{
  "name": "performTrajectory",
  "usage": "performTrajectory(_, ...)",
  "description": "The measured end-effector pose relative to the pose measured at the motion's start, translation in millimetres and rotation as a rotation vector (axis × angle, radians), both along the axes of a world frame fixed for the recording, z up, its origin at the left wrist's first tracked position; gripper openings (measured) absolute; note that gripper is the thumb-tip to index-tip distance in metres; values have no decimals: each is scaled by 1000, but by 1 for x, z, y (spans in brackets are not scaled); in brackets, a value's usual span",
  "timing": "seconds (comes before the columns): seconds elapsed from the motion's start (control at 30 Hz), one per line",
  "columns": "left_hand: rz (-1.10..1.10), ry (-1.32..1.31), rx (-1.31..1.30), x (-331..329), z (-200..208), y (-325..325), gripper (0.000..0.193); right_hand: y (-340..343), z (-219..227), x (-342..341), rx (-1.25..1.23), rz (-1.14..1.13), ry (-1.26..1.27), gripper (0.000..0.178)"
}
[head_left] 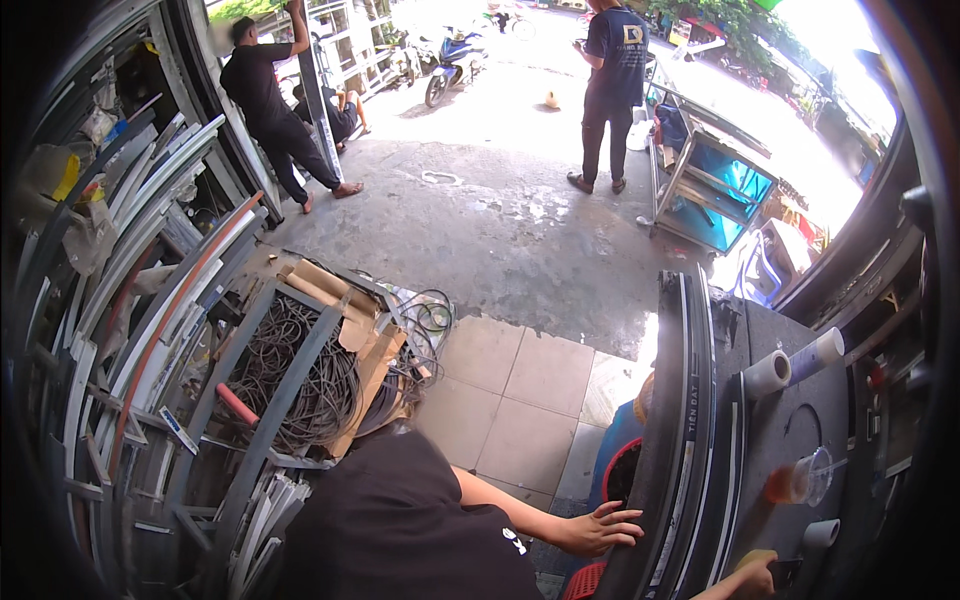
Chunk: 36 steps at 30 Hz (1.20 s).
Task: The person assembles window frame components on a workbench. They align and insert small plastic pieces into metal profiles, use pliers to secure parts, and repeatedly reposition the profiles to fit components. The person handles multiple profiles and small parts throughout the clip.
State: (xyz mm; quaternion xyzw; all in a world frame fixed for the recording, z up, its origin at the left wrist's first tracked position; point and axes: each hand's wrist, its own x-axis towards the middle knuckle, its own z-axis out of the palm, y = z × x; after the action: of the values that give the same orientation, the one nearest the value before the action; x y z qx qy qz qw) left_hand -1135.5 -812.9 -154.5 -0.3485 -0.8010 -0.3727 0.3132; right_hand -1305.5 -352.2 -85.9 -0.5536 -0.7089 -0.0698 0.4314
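My left arm reaches across from its black sleeve (400, 520). My left hand (600, 528) is open, its fingers spread and resting against the near edge of a long dark metal profile (672, 420) on the workbench. At the lower right, my right hand (757, 574) is closed around a small dark object (787, 573) over the bench; its kind cannot be made out, and the picture's lower edge cuts off the forearm. Close by stand a clear plastic cup (800, 478) with reddish-brown drink and a white roll (822, 534). Two more white rolls (768, 374) lie farther along the grey bench top (765, 430).
Red plastic baskets (622, 468) stand below the bench edge. Metal profiles (150, 330) fill the left rack, beside coiled dark cords (300, 370) and cardboard (372, 370). Several people, one standing (612, 90), are by the doorway, near a glass-sided cart (712, 185) and a motorbike (455, 65).
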Motion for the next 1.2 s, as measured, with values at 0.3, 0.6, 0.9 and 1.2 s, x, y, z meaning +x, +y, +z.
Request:
performTrajectory(0.3, -56, 79, -19, -16, -17, -12, 57, 2, 4, 31, -130, 101, -40, 102)
performTrajectory(0.6, -31, 136, -12, -26, -47, -6, 49, -66, 39, 52, -92, 156, 121, 128)
performTrajectory(0.9, -110, 234, 106, -42, -73, -2, 54, -180, 123, 364, -582, 625, 491, 52)
performTrajectory(1.2, 2, 219, 126, -44, -67, 3, 51, -306, 354, 491, -240, 2041, 611, 23)
